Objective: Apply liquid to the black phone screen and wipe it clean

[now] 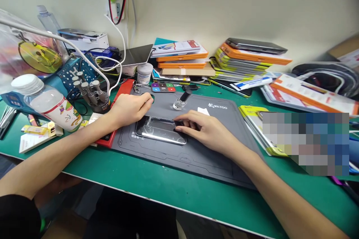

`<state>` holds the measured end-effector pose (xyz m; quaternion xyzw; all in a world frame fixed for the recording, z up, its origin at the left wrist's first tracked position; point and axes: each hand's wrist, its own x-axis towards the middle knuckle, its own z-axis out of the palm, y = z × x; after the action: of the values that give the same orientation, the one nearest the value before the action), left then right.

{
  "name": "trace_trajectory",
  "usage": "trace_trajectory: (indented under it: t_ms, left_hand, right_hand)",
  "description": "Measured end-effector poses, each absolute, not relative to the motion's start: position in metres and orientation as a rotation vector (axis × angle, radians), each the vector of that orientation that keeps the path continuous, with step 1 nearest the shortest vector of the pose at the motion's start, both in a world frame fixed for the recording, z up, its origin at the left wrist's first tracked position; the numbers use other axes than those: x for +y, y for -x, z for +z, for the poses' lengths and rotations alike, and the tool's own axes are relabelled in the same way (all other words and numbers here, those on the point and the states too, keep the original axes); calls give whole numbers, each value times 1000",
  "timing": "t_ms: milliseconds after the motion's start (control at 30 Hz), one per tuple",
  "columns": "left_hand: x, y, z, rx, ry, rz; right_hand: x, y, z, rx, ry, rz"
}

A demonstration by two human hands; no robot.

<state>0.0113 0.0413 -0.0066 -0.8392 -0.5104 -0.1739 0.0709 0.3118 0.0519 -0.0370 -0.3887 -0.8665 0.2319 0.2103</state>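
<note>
A dark, glossy phone point(159, 130) lies flat on the grey mat point(196, 160), its screen reflecting light. My right hand point(200, 127) is at the phone's right end, fingers bent and pinched around a small dark item point(178, 123) too small to name. My left hand point(131, 108) is curled above the phone's upper left corner, its fingertips pressed together; whether it holds anything is hidden. Behind the phone stands a small glass bottle point(180, 103) with a black cap. A white slip point(203, 111) lies beyond my right hand.
At the left are a large clear jar point(53, 106), a screwdriver stand point(95, 99) and a red device point(108, 140). Stacked boxes point(182, 61) line the wall. Yellow-edged packages point(252, 127) lie right of the mat. A white cable point(84, 58) crosses the upper left.
</note>
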Motion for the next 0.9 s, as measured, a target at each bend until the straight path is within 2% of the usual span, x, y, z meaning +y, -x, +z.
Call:
trace_trajectory:
  t_ms: [367,667,900]
  left_hand:
    - [34,-16,-6,-1602,2528,-445]
    - [33,-17,-3,-1617,2555,-360]
    - [39,-11,-6,-1658,2578,-528]
  right_hand:
    - [50,-309,-54,-2290,1116,632]
    - [44,-306,-59,-2349,1141,445]
    - [58,-327,-32,-2400,1066,554]
